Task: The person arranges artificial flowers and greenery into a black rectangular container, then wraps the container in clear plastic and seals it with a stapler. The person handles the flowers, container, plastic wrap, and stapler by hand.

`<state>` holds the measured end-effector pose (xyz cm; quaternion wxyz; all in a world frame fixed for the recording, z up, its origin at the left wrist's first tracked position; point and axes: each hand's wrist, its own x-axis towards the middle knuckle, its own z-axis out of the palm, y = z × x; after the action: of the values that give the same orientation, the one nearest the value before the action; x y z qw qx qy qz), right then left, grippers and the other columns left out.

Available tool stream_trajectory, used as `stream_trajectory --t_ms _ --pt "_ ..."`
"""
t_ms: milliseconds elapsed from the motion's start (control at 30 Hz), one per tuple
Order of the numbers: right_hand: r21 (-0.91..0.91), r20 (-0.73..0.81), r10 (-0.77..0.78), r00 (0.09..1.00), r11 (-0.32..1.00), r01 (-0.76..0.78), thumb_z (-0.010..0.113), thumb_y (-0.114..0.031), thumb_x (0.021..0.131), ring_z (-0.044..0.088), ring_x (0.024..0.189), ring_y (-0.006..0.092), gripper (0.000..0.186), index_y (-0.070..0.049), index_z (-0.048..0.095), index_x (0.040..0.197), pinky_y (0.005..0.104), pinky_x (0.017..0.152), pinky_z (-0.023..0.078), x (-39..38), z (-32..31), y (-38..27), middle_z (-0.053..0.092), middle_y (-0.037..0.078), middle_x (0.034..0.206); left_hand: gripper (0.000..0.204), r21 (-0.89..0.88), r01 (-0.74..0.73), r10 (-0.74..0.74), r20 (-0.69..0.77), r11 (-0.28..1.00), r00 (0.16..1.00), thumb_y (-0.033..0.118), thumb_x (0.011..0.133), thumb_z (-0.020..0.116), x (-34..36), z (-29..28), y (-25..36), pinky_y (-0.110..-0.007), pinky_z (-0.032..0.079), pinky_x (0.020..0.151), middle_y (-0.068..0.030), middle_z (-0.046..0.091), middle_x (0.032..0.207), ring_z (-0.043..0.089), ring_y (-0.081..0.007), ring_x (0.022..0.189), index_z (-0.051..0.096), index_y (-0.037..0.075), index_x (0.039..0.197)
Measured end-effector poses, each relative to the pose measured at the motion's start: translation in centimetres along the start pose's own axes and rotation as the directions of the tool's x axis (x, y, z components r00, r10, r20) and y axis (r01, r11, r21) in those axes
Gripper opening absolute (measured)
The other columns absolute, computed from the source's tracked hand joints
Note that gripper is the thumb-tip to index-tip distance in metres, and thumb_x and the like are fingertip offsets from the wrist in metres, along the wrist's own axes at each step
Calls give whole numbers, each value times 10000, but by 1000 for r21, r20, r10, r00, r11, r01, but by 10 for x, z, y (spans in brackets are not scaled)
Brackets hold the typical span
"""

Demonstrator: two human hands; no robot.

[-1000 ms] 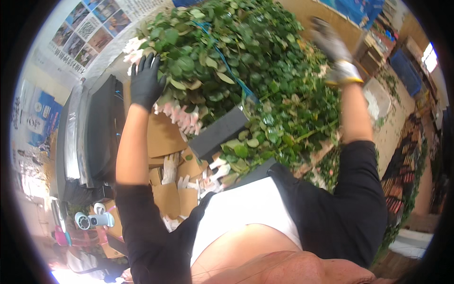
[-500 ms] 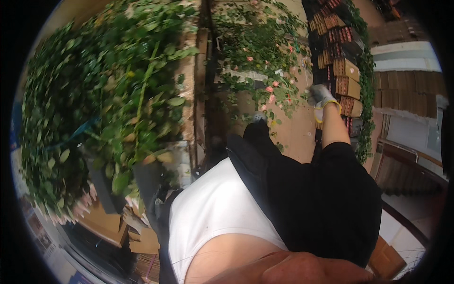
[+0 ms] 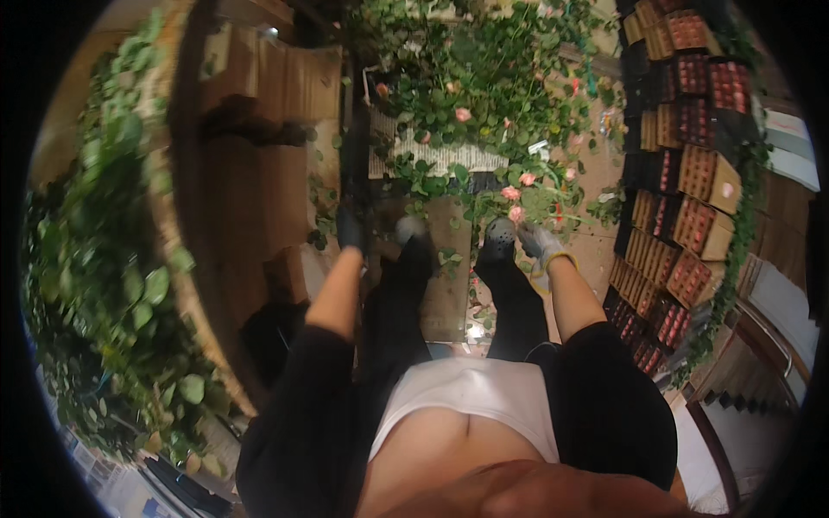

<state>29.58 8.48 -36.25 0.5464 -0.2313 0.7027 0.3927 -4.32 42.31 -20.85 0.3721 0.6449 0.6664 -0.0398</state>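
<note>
My right hand, in a pale grey glove with a yellow cuff, hangs beside my right shoe. Its fingers look stretched out and nothing shows in them. Just past the fingertips, in the picture, are several pink roses on leafy stems. My left hand reaches down next to a dark upright post. That hand looks dark and blurred, so its fingers and anything in them cannot be made out. Ahead of my feet lies a heap of green rose stems with pink blooms.
On the right stand stacked boxes of red and pink blooms, edged by hanging greenery. To the left, a bench edge carries dense foliage, with cardboard beneath. Loose leaves and a printed sheet lie on the floor.
My body and view have turned toward the rose heap. The left arm has come into view, lowered. My right hand has moved from near the stacked boxes to beside my right shoe.
</note>
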Motion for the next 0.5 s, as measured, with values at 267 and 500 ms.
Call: stream_trajectory --t_ms 267,500 --pt "-952 -73 142 987 285 -111 466 -379 958 579 1090 290 460 -86 514 1310 509 997 379 187 84 74 548 92 1317 744 548 -82 279 -287 833 916 390 752 723 274 119 -12 -488 456 916 -209 580 1212 574 -390 1080 438 96 1373" --pt "-160 260 -71 963 980 116 509 -240 947 624 967 268 328 -10 540 1178 393 818 504 269 175 63 593 145 1149 365 20 -422 420 66 907 905 141 878 608 279 124 42 -395 490 795 -226 640 1043 628 -400 953 627 98 1239"
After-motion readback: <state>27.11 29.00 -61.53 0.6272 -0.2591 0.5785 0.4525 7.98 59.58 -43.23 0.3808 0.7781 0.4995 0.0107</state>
